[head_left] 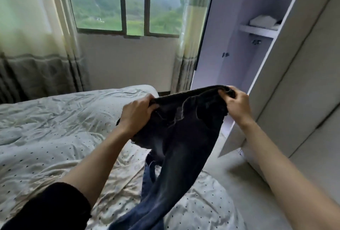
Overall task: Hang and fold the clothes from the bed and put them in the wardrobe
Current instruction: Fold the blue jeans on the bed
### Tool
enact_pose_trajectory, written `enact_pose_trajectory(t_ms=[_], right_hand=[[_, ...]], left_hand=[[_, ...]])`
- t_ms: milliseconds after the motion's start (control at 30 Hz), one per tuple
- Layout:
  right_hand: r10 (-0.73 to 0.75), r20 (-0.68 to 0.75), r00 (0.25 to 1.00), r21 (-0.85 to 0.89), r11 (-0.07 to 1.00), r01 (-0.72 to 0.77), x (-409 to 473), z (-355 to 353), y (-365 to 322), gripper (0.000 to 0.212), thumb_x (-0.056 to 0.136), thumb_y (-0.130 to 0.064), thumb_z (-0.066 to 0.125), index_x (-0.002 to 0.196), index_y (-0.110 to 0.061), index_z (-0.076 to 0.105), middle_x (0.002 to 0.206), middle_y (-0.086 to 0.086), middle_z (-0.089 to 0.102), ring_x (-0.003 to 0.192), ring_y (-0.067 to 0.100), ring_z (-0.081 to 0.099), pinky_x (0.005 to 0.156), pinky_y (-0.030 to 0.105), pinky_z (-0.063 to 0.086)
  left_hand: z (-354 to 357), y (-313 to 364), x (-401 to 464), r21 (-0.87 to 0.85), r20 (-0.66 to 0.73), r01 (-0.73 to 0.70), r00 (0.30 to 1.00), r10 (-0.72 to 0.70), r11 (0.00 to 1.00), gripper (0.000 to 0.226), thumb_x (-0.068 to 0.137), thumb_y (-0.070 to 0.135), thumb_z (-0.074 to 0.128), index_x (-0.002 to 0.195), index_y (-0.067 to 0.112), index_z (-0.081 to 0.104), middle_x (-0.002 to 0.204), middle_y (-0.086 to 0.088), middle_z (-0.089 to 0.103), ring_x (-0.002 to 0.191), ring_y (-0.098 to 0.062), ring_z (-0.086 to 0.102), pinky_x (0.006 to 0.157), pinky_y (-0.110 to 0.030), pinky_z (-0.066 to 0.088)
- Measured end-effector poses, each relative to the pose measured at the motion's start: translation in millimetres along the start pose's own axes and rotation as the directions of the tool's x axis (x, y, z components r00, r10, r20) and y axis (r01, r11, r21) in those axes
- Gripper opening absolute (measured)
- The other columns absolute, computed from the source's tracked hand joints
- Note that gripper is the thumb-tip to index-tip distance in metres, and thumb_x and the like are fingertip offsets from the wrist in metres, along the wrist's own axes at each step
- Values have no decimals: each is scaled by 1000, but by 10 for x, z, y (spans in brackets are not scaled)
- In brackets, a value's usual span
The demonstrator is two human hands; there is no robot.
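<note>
1. Item held: dark jeans (184,137), lifted by the waistband above the bed (55,128). The legs hang down and trail onto the dotted bedcover (202,207) near the bottom of the view.

2. Grip, left: the left hand (137,114) has its fingers curled round the left end of the waistband, bunching the denim.

3. Grip, right: the right hand (237,103) pinches the right end of the waistband, thumb on the near side, at a slightly higher level than the left.

4. Destination: the open wardrobe (257,49) stands just right of the bed, with folded pale cloth (263,21) already on its shelf (257,31) (contents farther in are too dim to tell).

5. Risk, uneven fold: the waistband sags and twists between the two hands, so, in my judgement, a fold begun from this hold would come out crooked unless the band is first pulled level.

6. Risk, tangled legs: the legs appear crossed or twisted where they reach the bedcover; laying them down as they are would likely trap creases.

7. Risk, slip: the right-hand pinch takes only a small bite of thick denim, and the garment's weight could pull it free, dropping that end to the floor (248,174) beside the bed.

8. Risk, snag: the wardrobe door (207,33) stands open close by; a wide swing of the jeans might catch its edge.

9. Brands, labels, writing: none legible; no tag or patch on the jeans can be read here.
</note>
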State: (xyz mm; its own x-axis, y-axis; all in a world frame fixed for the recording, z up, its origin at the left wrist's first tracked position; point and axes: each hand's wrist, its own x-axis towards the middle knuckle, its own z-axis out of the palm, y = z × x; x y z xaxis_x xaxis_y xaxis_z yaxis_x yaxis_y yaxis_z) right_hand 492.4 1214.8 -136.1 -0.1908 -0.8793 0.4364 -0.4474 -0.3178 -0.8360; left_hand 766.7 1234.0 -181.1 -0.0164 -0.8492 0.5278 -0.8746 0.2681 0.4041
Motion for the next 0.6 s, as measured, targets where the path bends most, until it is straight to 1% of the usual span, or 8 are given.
enact_pose_trajectory(t_ms=[100,200,267,333,367,467,533,600], right_hand=[[61,-73,995,38,998,-58,11,-392,105,5,89,-10,63,91,-7,66,74,-2,61,66,8,55,59,11,44],[143,-74,987,73,988,-138,-109,-630,200,5,87,-11,65,82,-11,65,73,-1,62,64,8,55,56,14,46],[165,-48,985,94,983,-160,-252,-684,251,3,86,-11,66,85,-9,67,74,-1,64,63,7,59,59,16,49],[169,-17,985,140,976,-165,-389,-688,292,5,86,-10,66,82,-12,69,74,-3,67,63,4,61,61,16,51],[181,-19,983,163,971,-175,-442,-702,310,8,86,-10,66,81,-15,69,75,-2,68,64,4,63,62,17,53],[224,-27,974,184,959,-216,-519,-796,355,7,87,-8,65,83,-12,69,75,0,67,63,3,63,60,15,52],[232,19,972,137,963,-233,-545,-846,384,4,85,-3,65,87,-5,68,76,2,67,60,1,63,59,12,50],[238,71,969,35,970,-241,-574,-866,425,8,83,1,66,91,-1,69,76,4,68,58,-2,62,59,9,48]], left_hand=[[85,254,100,-70,94,-162,981,168,984,25,89,30,60,109,15,55,98,-11,67,87,-33,62,66,-33,37],[331,337,-57,-192,233,-171,949,214,966,30,86,14,63,114,10,54,103,-12,66,92,-32,61,75,-36,43],[539,307,-237,-194,318,-112,933,170,975,23,86,10,62,108,7,59,102,-12,65,94,-31,60,74,-33,39],[691,224,-399,-108,379,-48,922,86,993,13,86,18,60,95,8,62,96,-11,65,91,-30,59,65,-31,33],[739,175,-457,-54,389,-15,921,35,998,14,86,23,59,91,10,61,95,-9,65,91,-29,60,62,-31,32],[769,84,-527,-21,328,66,943,-55,998,16,87,29,57,97,19,64,100,-3,67,96,-24,60,63,-30,36],[743,65,-500,-37,295,90,952,-75,995,19,89,31,58,104,24,65,102,-3,68,98,-24,61,64,-29,36],[703,42,-454,-37,295,120,950,-104,992,21,89,33,60,107,26,66,103,-4,69,99,-26,61,67,-30,40]])
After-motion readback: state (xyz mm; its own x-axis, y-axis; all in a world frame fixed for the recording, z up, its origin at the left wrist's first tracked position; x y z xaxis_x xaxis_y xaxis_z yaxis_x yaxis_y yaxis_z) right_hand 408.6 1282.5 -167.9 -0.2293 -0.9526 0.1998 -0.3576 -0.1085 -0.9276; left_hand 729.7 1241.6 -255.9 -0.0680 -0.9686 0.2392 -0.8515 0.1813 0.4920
